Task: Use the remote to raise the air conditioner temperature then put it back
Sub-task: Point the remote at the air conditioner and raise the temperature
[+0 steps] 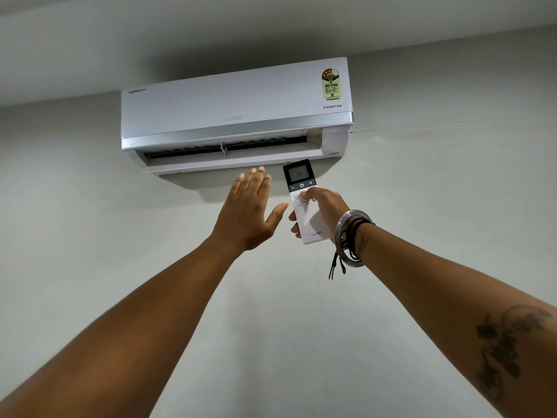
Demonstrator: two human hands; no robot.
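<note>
The white air-conditioner remote (304, 203) is held upright in the right hand (324, 211), raised toward the wall just below the split air conditioner (235, 116). The fingers wrap its lower body and the thumb (306, 195) lies on the buttons beneath the dark minus, power and plus strip. Its small screen is lit. The left hand (247, 212) is spread flat just beside the remote, not touching it. Bangles and black threads (351, 236) circle the right wrist.

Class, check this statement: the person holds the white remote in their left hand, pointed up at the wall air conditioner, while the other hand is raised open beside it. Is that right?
Not quite. The head view shows the remote in the right hand; the left hand is the open one. The air conditioner part is right.
</note>
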